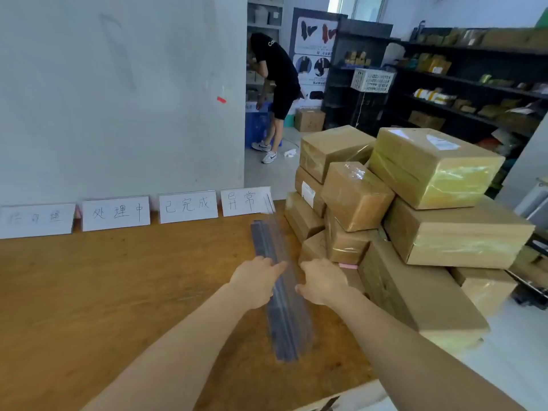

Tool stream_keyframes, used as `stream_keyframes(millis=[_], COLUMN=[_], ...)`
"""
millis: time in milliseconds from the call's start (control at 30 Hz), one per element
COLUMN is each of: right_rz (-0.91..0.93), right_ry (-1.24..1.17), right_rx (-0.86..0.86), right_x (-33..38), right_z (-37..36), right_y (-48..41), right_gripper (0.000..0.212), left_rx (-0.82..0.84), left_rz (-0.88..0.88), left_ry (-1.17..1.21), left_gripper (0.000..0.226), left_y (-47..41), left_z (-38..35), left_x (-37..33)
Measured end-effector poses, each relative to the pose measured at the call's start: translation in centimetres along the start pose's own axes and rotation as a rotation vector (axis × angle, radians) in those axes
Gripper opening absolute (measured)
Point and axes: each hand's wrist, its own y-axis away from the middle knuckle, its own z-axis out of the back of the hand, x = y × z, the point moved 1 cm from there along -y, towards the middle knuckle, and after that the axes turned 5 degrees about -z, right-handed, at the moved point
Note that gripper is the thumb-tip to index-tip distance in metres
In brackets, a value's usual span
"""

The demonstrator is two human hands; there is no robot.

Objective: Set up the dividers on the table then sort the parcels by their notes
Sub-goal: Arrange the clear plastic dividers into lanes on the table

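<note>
Both hands meet over a long clear divider that lies lengthwise on the wooden bench. The left hand grips its left edge and the right hand its right edge, fingers curled round it. Just right of them, brown taped parcels are stacked at the bench's end, and one low parcel shows a pink note. Four white handwritten cards stand along the wall. Farther off a person bends over a blue bin; I cannot tell its contents. A white crate sits on dark shelves that hold packets.
</note>
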Motion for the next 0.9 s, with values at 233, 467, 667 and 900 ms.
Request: stream_keyframes(millis=[233, 467, 667, 900], right_rz=[0.011, 0.012, -0.07, -0.149], right_ry=[-0.09, -0.207, -0.164, -0.094], right_rx=[0.05, 0.036, -0.011, -0.035], right_x=[-1.1, -1.1, -0.4, 0.8], right_z=[-2.1, -3.1, -2.8, -2.8], right_y=[-1.9, -2.8, -3.2, -3.4], right_gripper=[0.044, 0.036, 0.03, 0.013], left_rx=[0.164, -0.026, -0.075, -0.086], left_rz=[0.026, 0.057, 0.016, -0.122], left_ry=[-0.075, -0.129, -0.261, -0.336], left_gripper=[0.079, 0.057, 0.044, 0.031], left_y=[-2.1, -2.8, -2.8, -1.9], left_z=[-2.3, -3.0, -3.5, -4.1], left_x=[-0.8, -0.2, 1.7, 4.3])
